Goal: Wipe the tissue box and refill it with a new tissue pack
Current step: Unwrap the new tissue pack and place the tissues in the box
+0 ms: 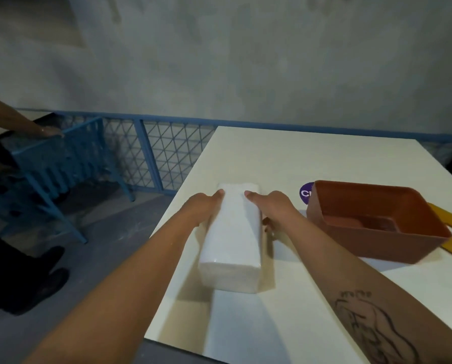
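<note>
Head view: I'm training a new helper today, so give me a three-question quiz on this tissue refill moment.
1. True or false: both hands, left hand and right hand, are on the white tissue pack.
2. The brown tissue box lies: A) left of the pack, B) right of it, C) under it.
3. Fill in: the pack rests on the white ___.

Key: 1 true; 2 B; 3 table.

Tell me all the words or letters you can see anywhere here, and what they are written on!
"C": white letters on the purple round sticker on the table; only the first is clear, the rest hide behind the brown tissue box.
Dark lettering on the right forearm: too blurred to read.
White tissue pack, held between both hands: no writing visible.
</note>
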Demonstrator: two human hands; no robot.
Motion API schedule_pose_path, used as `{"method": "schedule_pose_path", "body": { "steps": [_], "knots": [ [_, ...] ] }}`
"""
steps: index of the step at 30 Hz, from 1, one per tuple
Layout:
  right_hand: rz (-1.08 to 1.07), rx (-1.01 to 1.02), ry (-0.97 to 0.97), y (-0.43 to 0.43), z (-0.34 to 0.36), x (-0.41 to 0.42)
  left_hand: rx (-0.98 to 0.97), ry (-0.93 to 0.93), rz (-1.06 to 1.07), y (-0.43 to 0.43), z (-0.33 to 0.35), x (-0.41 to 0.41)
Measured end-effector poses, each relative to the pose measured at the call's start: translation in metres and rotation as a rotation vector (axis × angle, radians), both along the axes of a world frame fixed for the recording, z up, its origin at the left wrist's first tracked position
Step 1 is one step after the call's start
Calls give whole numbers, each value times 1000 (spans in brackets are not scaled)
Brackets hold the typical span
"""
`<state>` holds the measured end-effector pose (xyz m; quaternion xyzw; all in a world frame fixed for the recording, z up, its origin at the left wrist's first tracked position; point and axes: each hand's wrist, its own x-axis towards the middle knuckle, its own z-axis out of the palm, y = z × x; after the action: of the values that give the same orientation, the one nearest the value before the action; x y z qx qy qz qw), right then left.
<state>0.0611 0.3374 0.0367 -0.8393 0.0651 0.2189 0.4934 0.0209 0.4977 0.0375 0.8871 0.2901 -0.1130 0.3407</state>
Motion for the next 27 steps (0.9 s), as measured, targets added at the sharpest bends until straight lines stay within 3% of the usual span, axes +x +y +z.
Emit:
{"method": "schedule_pose_path", "body": {
  "steps": [2,6,12,15,20,25,27],
  "knots": [
    [-26,79,62,2,-5,-5,-128,-6,24,-1,-5,-3],
    [26,64,-90,7,5,-11,-267,-118,81,-3,-3,-7],
    [17,252,-387,-1,52,-15,-514,-561,89,0,43,-14],
    [97,271,-517,-13,64,-14,-560,-684,-6,-4,57,-19],
    [233,278,-596,-32,57,-14,-421,-672,-107,-9,57,-23],
    [360,477,-492,-50,41,-16,-161,-696,-112,-19,54,-31],
    [342,507,-438,-52,46,-15,-201,-712,-154,-19,54,-35]
  ]
}}
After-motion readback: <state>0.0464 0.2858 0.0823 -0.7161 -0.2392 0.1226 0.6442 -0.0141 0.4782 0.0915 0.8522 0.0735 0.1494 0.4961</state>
